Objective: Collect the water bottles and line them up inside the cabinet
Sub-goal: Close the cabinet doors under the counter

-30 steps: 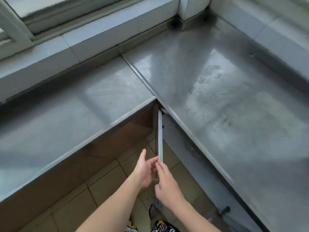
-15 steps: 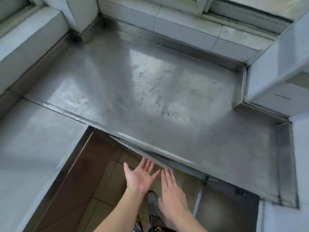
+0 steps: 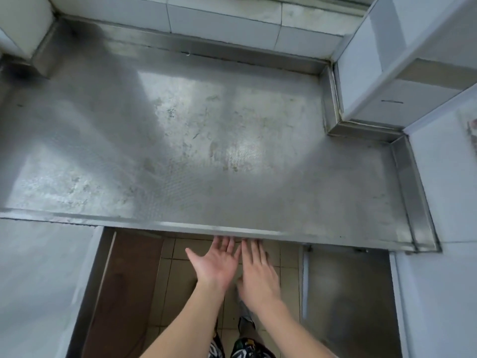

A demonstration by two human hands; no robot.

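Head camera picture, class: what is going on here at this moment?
A person stands at a stainless steel counter with both hands held out flat, holding nothing. The left hand is palm up and the right hand palm down, their fingertips reaching under the counter's front edge, where the cabinet would be. Tiled floor shows below. No water bottles are in view, and the cabinet's inside is hidden.

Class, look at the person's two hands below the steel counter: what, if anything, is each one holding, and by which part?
Nothing is held. The left hand and right hand are both open with straight fingers, reaching under the counter edge.
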